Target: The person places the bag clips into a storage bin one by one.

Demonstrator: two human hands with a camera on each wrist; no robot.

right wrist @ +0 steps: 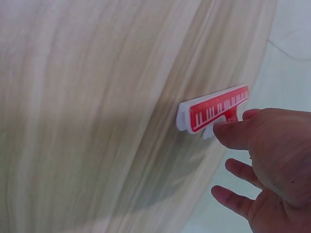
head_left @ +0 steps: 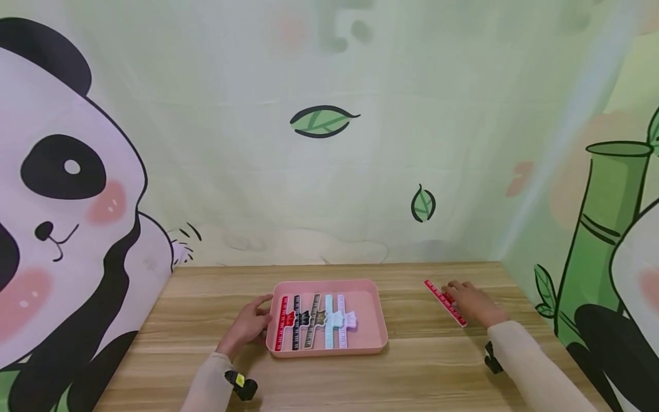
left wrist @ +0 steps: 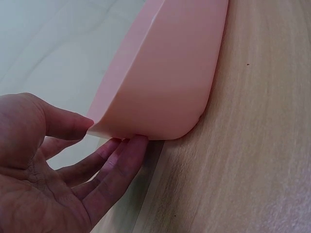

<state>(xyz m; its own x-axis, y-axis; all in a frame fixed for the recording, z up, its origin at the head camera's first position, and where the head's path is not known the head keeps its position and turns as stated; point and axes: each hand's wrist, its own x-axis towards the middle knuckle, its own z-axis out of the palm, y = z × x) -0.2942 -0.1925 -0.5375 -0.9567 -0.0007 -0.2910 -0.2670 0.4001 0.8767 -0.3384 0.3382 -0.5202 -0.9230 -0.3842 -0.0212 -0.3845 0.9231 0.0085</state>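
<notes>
At the left end of the pink tray point(head_left: 360, 348), my left hand point(head_left: 249, 325) holds the corner. Its thumb point(left wrist: 73, 124) is at the rim and the fingers lie against the outer wall. Inside, long clips with piano-key stripes lie side by side: a red clip point(head_left: 281, 326), a black clip point(head_left: 296, 326), a grey-brown clip point(head_left: 310, 332), a light blue clip point(head_left: 329, 329) and a lilac clip point(head_left: 342, 332). To the tray's right, my right hand point(head_left: 473, 303) pinches another red clip point(head_left: 445, 303) by its grip; its shadow point(right wrist: 165, 179) falls on the wood.
The wooden table point(head_left: 412, 377) reaches back to a printed cloth backdrop point(head_left: 329, 189) with a panda, leaves and bamboo. Both wrists wear a small black camera point(head_left: 244, 386). Inside the tray, bare pink floor shows right of the lilac clip.
</notes>
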